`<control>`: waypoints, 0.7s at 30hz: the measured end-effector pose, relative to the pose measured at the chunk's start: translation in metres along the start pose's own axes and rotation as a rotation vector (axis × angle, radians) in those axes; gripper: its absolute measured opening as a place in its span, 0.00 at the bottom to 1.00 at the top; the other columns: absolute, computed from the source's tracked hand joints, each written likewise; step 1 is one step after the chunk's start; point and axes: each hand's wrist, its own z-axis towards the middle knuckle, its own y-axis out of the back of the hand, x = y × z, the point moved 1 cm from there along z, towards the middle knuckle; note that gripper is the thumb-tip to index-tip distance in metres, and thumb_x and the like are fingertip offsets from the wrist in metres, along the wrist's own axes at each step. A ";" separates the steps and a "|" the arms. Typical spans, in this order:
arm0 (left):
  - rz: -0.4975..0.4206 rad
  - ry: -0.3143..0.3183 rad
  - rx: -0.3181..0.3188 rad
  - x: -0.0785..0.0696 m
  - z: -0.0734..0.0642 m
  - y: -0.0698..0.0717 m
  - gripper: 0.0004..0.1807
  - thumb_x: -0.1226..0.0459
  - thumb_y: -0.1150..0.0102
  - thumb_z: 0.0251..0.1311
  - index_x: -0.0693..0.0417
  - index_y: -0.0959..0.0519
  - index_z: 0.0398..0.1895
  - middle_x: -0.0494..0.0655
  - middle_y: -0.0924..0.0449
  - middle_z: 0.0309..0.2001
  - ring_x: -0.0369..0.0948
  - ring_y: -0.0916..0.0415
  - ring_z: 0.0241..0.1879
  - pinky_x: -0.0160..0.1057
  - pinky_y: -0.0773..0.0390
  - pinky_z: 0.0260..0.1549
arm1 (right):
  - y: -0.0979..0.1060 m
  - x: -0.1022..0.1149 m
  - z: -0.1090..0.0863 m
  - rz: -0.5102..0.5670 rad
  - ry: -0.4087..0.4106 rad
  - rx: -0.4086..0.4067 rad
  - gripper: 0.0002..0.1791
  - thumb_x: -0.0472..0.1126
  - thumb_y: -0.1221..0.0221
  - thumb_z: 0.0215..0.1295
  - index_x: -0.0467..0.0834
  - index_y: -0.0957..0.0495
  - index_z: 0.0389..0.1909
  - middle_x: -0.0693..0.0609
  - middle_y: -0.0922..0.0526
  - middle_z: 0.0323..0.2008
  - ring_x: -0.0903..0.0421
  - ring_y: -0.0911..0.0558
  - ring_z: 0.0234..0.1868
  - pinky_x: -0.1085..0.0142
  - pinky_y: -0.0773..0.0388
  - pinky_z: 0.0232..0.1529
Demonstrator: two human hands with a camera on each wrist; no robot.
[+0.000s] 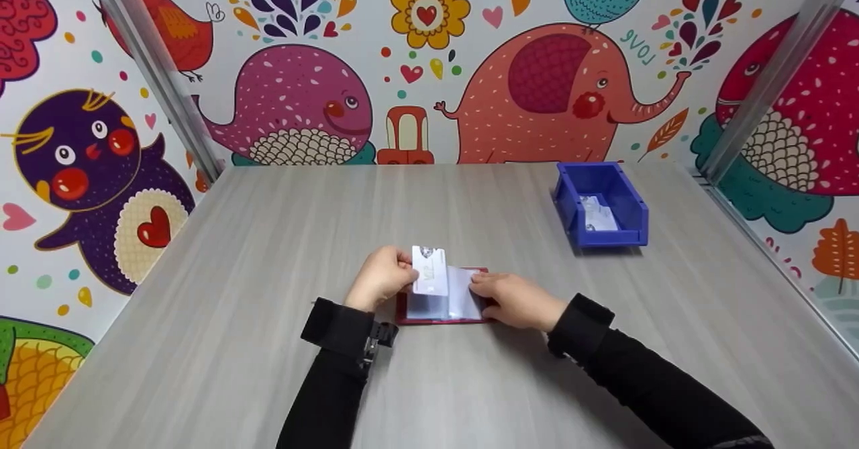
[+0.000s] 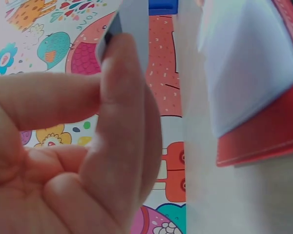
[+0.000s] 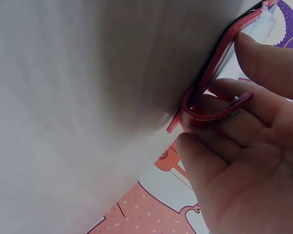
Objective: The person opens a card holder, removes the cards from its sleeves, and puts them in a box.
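Observation:
My left hand (image 1: 380, 278) pinches a white card (image 1: 429, 281) printed "VIP" between thumb and fingers. It is held up over the left side of an open red card holder (image 1: 401, 315) with clear plastic sleeves (image 1: 464, 294). In the left wrist view the card (image 2: 136, 29) appears nearly edge-on. My right hand (image 1: 520, 300) grips the holder's right edge, thumb on the inner side and fingers around the outside. The right wrist view shows a red strap (image 3: 210, 119) with a metal snap, looping out over those fingers.
A blue plastic bin (image 1: 614, 237) with several white cards (image 1: 597, 215) in it stands at the back right of the wood-grain table (image 1: 268, 234). Behind the table is a wall with cartoon animals (image 1: 302, 100), and metal posts (image 1: 158, 66) rise at both back corners.

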 end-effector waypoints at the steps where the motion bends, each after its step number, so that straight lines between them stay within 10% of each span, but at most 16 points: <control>1: -0.010 -0.002 0.001 -0.001 0.000 0.000 0.08 0.78 0.45 0.53 0.74 0.24 0.37 0.50 0.22 0.27 0.42 0.23 0.26 0.43 0.16 0.31 | 0.000 0.000 0.000 0.001 0.001 -0.001 0.25 0.31 0.34 0.60 0.29 0.24 0.59 0.33 0.24 0.59 0.41 0.24 0.61 0.50 0.29 0.60; 21: -0.010 -0.084 -0.037 -0.016 -0.008 0.007 0.13 0.75 0.42 0.53 0.74 0.23 0.42 0.51 0.21 0.31 0.40 0.25 0.28 0.35 0.21 0.27 | 0.002 -0.005 -0.002 0.016 0.054 -0.040 0.21 0.28 0.34 0.58 0.28 0.22 0.54 0.32 0.22 0.55 0.39 0.22 0.58 0.49 0.27 0.59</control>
